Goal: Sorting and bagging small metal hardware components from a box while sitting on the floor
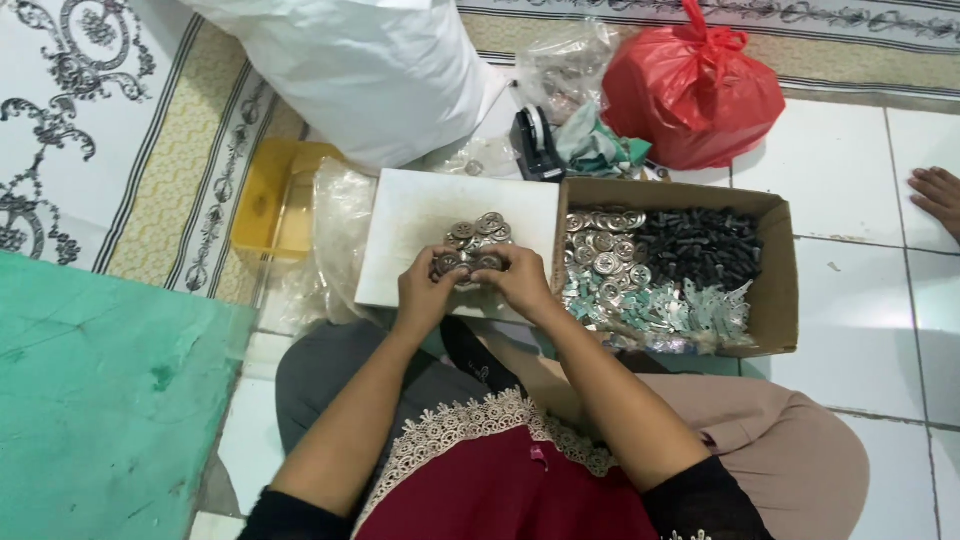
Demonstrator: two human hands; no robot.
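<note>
Both hands (478, 280), metal discs (478, 235), board's near edge (400, 290)

White tiled floor (860, 180), patterned rug (150, 150) (black scrollwork, yellow bands), green mat (90, 400) alongside.

Both hands — the left hand (425, 290) and the right hand (520, 280) — are meeting over the near edge of the white board (410, 225), whose left part is lying bare and open to a reach. The pile of round metal discs (478, 238) is blocking the middle. On the right the cardboard box (783, 270) wall is standing just beside the board. Beyond it the big white sack (370, 70), a tape dispenser (535, 140) and a red bag (695, 90) are closing off the far side — the yellow tub (270, 195) is crowding the left.
</note>
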